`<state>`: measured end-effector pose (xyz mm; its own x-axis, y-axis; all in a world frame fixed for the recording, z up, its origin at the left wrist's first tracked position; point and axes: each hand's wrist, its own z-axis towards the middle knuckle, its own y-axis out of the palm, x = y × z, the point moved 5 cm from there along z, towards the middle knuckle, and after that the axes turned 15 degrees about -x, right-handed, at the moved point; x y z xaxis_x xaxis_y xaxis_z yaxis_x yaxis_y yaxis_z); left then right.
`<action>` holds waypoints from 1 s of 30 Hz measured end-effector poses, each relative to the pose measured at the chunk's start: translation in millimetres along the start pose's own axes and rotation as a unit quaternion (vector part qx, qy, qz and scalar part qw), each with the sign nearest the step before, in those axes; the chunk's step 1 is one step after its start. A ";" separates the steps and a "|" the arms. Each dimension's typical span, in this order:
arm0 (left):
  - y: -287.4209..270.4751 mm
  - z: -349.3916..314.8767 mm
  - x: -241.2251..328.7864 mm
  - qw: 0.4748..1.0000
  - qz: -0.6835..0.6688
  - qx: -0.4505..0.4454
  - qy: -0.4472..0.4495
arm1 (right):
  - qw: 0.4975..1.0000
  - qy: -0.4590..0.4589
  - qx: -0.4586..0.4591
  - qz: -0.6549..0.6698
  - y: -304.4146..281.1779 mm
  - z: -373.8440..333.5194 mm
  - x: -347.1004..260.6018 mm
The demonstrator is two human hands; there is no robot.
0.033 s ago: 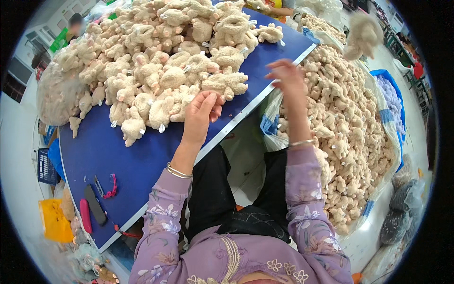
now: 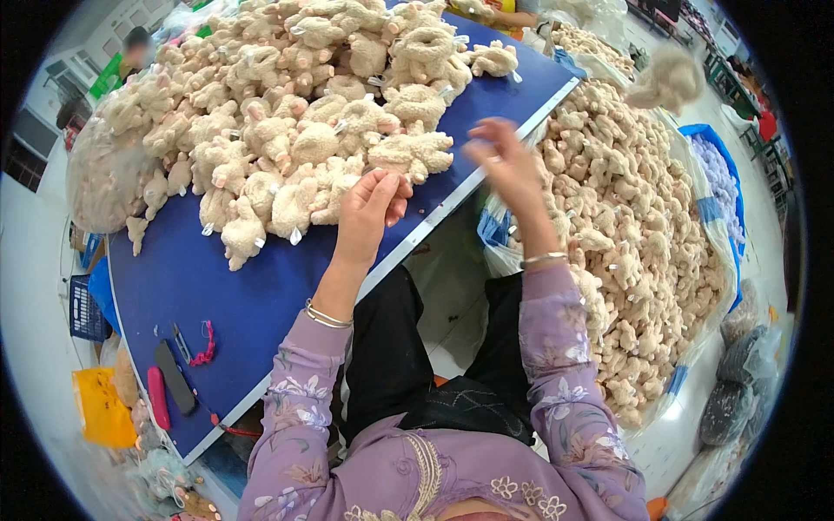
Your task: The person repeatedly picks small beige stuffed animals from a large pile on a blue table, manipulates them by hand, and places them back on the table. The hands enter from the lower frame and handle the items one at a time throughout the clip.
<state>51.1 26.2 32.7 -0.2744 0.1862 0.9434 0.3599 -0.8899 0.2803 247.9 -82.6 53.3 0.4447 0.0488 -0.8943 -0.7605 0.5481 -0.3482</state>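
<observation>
My left hand is closed over the blue table's near edge, thumb pressed to the curled fingers; anything inside is hidden. Just beyond it lies a cream fluffy stuffed toy, at the front of a large heap of stuffed toys. Several have small white tags. Smeared by motion, my right hand is raised over the table's right edge, fingers apart, with nothing visible in it. A blurred cream stuffed toy appears in the air at the upper right, apart from my hand.
Right of me stands a big open sack full of similar toys. The blue table carries a dark grey bar-shaped object, a pink one, and small snips. Another person's arm shows at the far edge.
My right hand has moved left and slightly nearer, toward the table. The airborne toy has dropped slightly and turned. My left hand stays in place.
</observation>
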 end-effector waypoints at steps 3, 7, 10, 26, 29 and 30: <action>-0.3 -2.4 -11.5 0.995 0.043 -0.045 -0.077 | 0.990 -0.061 -0.073 -0.105 51.3 3.2 -1.5; 5.6 -8.3 -17.2 0.977 0.065 -0.086 -0.182 | 0.991 -0.005 -0.085 -0.106 63.5 4.5 -1.6; 5.7 -12.0 -16.3 0.973 -0.040 -0.054 -0.222 | 0.995 -0.054 -0.079 0.000 61.9 -2.5 -22.4; -14.8 -8.9 3.0 0.981 -0.146 0.121 0.051 | 0.979 -0.079 -0.096 0.160 73.5 -35.7 -53.4; -20.0 -7.6 12.7 0.978 -0.128 0.152 0.069 | 0.987 -0.075 -0.114 0.090 68.3 -37.9 -60.5; -22.1 -7.9 14.5 0.976 -0.124 0.164 0.072 | 0.986 -0.068 -0.127 0.083 68.6 -38.7 -61.4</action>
<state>32.2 45.3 38.9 -0.5034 0.2976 0.8112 0.5263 -0.6389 0.5611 150.1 -80.4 73.5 0.3497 0.2417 -0.9051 -0.9146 0.2975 -0.2740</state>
